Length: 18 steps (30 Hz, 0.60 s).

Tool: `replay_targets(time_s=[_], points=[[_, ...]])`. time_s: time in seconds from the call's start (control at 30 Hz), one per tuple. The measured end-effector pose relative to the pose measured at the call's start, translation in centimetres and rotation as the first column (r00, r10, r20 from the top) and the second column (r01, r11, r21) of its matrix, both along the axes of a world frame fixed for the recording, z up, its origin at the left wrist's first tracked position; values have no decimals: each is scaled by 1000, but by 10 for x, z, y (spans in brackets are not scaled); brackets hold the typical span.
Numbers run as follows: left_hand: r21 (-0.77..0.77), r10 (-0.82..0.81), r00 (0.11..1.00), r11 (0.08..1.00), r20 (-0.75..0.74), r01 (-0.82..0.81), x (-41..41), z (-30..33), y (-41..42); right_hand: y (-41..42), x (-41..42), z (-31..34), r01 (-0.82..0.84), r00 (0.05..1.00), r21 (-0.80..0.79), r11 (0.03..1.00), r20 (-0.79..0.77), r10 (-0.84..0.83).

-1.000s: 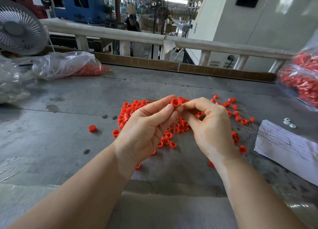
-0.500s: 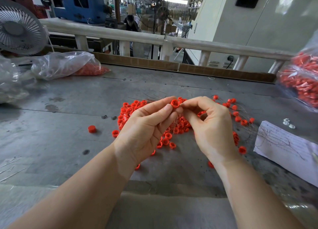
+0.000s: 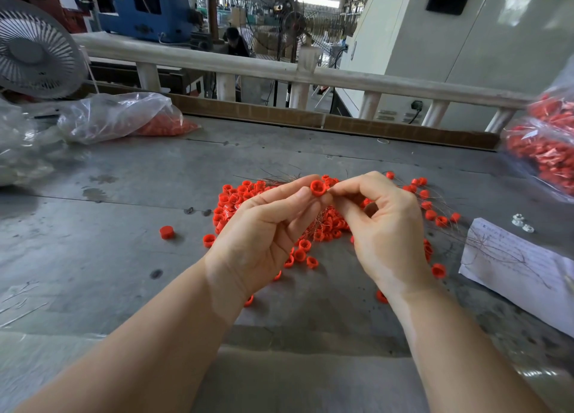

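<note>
From the head view, I have both hands raised above the table (image 3: 93, 257), meeting over the pile (image 3: 236, 195) of red caps that lies just beyond and under them. My left hand (image 3: 264, 235) pinches one cap (image 3: 318, 188) between thumb and forefinger, open side toward me, with the other fingers loosely curled beneath. My right hand (image 3: 385, 226) is closed to a fine pinch, thumb and forefinger tips pressed against that cap's right edge; whether a wire sits between them is too thin to tell, though fine wires (image 3: 279, 179) show in the pile beyond the left hand. I judge this the fitting step: a wire being fed into the held cap. Next I would need a steady left grip and a small, straight push from the right, then a place to lay the finished piece, likely right of the right hand near the paper (image 3: 512, 263). A stray cap (image 3: 166, 232) lies well left of the left hand.
</note>
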<state>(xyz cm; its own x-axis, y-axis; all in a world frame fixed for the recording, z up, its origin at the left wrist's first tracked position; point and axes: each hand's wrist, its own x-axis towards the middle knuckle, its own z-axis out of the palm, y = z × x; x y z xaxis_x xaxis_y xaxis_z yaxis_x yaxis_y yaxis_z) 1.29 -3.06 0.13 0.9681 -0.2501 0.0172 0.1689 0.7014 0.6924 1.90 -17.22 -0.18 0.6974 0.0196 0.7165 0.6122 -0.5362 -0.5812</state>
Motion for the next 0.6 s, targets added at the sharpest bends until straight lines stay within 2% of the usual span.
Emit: replay_targets(time_s=[0.6], points=[[16, 14, 999, 1000, 46, -15, -3, 0, -3, 1, -1, 1, -10, 1000, -1, 1000, 7, 10]])
